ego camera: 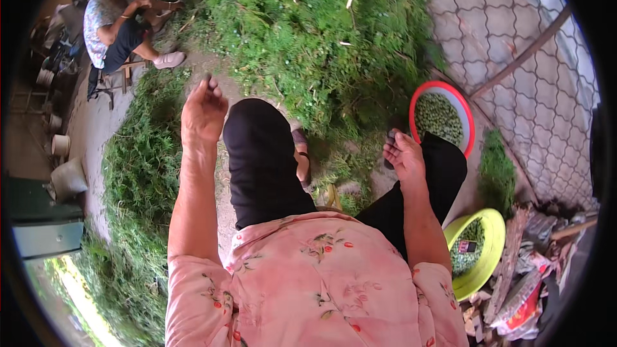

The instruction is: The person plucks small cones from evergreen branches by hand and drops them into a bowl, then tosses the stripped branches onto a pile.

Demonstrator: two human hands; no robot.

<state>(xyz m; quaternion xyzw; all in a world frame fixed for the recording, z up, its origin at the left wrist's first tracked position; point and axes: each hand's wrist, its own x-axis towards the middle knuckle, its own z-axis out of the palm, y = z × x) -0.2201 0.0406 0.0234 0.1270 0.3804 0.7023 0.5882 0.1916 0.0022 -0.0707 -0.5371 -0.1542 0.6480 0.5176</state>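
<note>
My left hand [205,111] is raised beside my left knee, its fingers curled and its fingertips dark. My right hand [406,154] is above my right leg, also with bent fingers and a darkened thumb. Whether either hand holds something small cannot be made out. Close to the right hand stands a red-rimmed basin [470,127] holding many small green cones or berries [436,114]. Before me spreads a large heap of cut green conifer branches [318,43], apparently arborvitae. More conifer cuttings [144,154] lie along my left side.
A yellow-green basin [499,246] with green cones and a small box [466,246] stands lower right, beside wood pieces [503,265] and plastic bags. Wire mesh [506,33] borders the right. Another person [113,24] sits on a stool at upper left. A bucket [60,145] stands left.
</note>
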